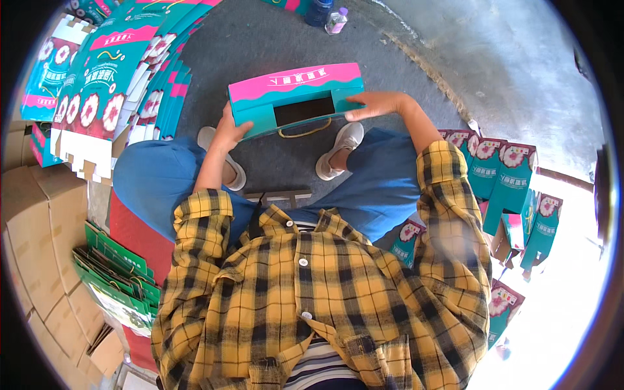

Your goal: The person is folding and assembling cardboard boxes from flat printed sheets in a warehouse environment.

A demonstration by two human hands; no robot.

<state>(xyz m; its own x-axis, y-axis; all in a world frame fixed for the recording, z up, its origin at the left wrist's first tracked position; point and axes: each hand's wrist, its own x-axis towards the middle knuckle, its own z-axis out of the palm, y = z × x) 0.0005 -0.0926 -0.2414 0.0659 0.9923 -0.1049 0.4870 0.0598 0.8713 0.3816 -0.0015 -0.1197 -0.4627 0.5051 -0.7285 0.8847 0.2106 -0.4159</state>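
Between my two hands is a teal and pink carton box (255, 118) with a dark opening in its side. A yellowish cord handle (305, 130) hangs in a loop at the near edge of that side. My left hand (229, 132) grips the box's left end, its thumb lying on the teal face. On the other end, my right hand (377, 104) holds the corner, thumb along the near edge and fingers over the top. The box is held above the floor, over my shoes.
Flat printed carton sheets (97, 78) are stacked at the far left. Brown cardboard boxes (49, 227) and green folded bags (120, 279) stand at my left. Several folded teal boxes (510, 175) are at my right. A small bottle with a purple cap (336, 23) stands on the floor ahead.
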